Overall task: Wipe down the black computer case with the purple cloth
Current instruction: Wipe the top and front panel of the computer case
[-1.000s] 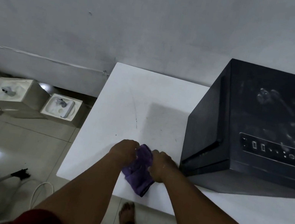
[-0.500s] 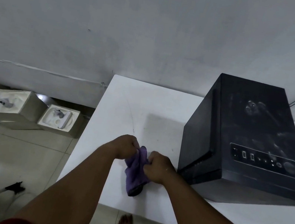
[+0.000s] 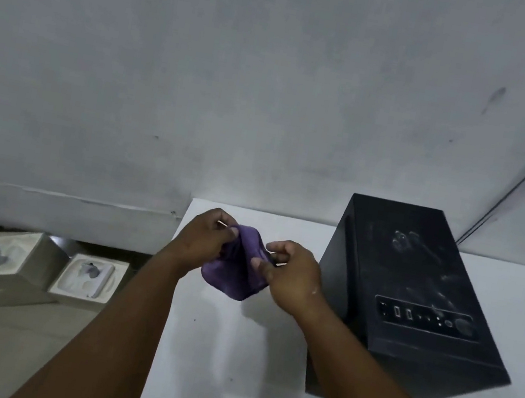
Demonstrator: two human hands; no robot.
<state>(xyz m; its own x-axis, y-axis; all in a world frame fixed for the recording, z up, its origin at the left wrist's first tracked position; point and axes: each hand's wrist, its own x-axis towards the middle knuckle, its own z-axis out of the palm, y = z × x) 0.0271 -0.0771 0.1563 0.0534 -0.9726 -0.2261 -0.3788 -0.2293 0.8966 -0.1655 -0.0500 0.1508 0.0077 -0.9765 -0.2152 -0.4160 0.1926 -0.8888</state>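
Both hands, left (image 3: 201, 244) and right (image 3: 290, 274), pinch the bunched cloth (image 3: 236, 272) above the counter (image 3: 229, 349). The case (image 3: 410, 303) stands just right of the right hand, its dusty top running away from the person and not yet wiped.

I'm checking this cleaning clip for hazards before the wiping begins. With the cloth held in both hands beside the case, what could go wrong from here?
1. The computer case stands close to the table's front edge; a hard sideways wipe might push it toward that edge.
2. The purple cloth, pinched by the left hand and right hand, is bunched, so it may only smear the dusty marks on top.
3. Wiping over the button panel could press a button or push dust into the ports.
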